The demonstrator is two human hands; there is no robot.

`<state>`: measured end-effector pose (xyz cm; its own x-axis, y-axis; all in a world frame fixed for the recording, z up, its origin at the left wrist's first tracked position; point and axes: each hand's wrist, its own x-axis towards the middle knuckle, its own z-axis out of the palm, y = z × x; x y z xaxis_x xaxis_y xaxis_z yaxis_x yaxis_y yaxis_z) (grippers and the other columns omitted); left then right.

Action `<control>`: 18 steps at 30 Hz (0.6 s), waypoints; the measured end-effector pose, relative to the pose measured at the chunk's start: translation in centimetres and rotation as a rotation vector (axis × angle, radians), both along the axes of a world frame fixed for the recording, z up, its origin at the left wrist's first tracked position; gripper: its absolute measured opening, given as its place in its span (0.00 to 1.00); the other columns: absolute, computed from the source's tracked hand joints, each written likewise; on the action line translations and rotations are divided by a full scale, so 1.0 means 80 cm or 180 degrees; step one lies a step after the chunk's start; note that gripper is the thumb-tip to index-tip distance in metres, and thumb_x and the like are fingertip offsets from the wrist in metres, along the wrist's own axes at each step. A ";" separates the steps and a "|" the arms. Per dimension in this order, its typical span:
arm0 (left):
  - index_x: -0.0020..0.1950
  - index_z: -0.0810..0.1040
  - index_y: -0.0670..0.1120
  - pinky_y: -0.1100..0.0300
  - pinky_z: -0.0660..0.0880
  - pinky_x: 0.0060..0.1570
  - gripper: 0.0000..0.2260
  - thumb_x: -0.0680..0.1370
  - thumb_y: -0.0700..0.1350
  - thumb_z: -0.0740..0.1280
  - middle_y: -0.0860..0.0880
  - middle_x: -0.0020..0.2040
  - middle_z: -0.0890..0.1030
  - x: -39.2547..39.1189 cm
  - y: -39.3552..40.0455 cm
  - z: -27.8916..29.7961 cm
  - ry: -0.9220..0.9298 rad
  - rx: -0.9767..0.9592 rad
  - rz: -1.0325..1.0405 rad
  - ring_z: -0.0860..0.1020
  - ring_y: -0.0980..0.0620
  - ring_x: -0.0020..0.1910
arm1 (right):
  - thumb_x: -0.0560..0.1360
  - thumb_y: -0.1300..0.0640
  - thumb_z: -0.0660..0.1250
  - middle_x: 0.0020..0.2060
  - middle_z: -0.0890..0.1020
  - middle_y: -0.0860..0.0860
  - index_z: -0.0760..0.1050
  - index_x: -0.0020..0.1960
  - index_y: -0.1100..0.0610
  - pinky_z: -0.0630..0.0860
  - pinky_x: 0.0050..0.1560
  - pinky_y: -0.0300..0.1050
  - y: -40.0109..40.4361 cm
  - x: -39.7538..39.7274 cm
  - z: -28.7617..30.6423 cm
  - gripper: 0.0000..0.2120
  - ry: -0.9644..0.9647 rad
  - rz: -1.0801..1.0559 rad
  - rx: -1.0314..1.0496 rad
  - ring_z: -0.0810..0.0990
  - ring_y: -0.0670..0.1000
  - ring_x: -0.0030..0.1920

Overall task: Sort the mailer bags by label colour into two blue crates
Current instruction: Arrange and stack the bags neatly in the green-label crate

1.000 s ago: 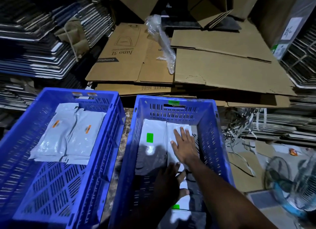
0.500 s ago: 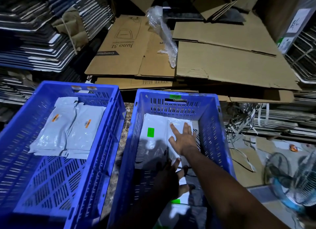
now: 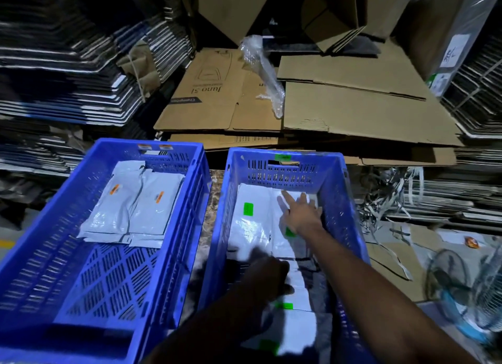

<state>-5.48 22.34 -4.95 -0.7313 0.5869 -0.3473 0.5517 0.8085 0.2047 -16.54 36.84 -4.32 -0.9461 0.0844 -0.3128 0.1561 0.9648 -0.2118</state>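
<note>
Two blue crates stand side by side. The left crate (image 3: 146, 144) holds grey mailer bags with orange labels (image 3: 130, 209) at its far end. Mailer bags with green labels (image 3: 248, 214) lie in the right crate (image 3: 336, 173). My right hand (image 3: 301, 214) lies flat with fingers spread on the far right bag there, a green label showing by its wrist. My left hand (image 3: 267, 276) is dark and blurred over more green-labelled bags (image 3: 296, 328) at the crate's near end; its grip is unclear.
Flattened cardboard boxes (image 3: 353, 114) and a clear plastic wrap (image 3: 263, 73) lie behind the crates. Stacks of flat dark sheets (image 3: 68, 73) rise on the left and right. A small fan (image 3: 467, 295) and paper strips sit on the floor at right.
My right hand has slid a little further toward the far end of the right crate, uncovering a green label by its wrist. My left hand stays low in the same crate.
</note>
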 end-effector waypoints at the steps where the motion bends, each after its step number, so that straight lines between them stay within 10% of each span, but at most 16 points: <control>1: 0.57 0.76 0.44 0.53 0.73 0.49 0.20 0.73 0.56 0.70 0.42 0.48 0.83 0.004 0.002 0.003 0.0048 -0.0116 -0.0103 0.81 0.39 0.47 | 0.82 0.46 0.53 0.74 0.63 0.63 0.48 0.79 0.41 0.66 0.69 0.63 0.001 0.012 0.008 0.27 0.0291 -0.0100 -0.0173 0.66 0.67 0.71; 5: 0.59 0.72 0.41 0.54 0.70 0.39 0.22 0.73 0.53 0.73 0.39 0.50 0.82 0.022 0.009 0.000 -0.0025 -0.0336 -0.0118 0.81 0.39 0.50 | 0.80 0.56 0.63 0.60 0.80 0.60 0.69 0.73 0.53 0.76 0.56 0.50 0.008 0.086 0.047 0.22 0.1253 -0.0464 -0.1314 0.80 0.61 0.54; 11: 0.58 0.77 0.42 0.51 0.75 0.53 0.17 0.73 0.50 0.72 0.40 0.58 0.80 0.007 0.003 0.008 -0.0550 -0.0057 0.0047 0.78 0.40 0.58 | 0.74 0.67 0.63 0.57 0.84 0.51 0.82 0.59 0.55 0.73 0.60 0.39 0.020 0.174 0.071 0.18 0.1851 -0.1045 -0.1847 0.81 0.51 0.57; 18: 0.41 0.71 0.48 0.66 0.64 0.35 0.10 0.75 0.48 0.71 0.54 0.36 0.72 -0.029 -0.036 0.043 -0.1076 0.2280 0.1570 0.70 0.55 0.37 | 0.76 0.56 0.61 0.57 0.81 0.52 0.76 0.63 0.57 0.68 0.56 0.41 0.014 0.202 0.065 0.17 0.2347 -0.1202 -0.1545 0.75 0.53 0.58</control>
<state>-7.81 19.49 -1.47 -0.8811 0.3933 -0.2626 -0.0004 0.5545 0.8322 -0.41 37.99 0.87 -0.8558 0.4418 0.2690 0.1064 0.6594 -0.7442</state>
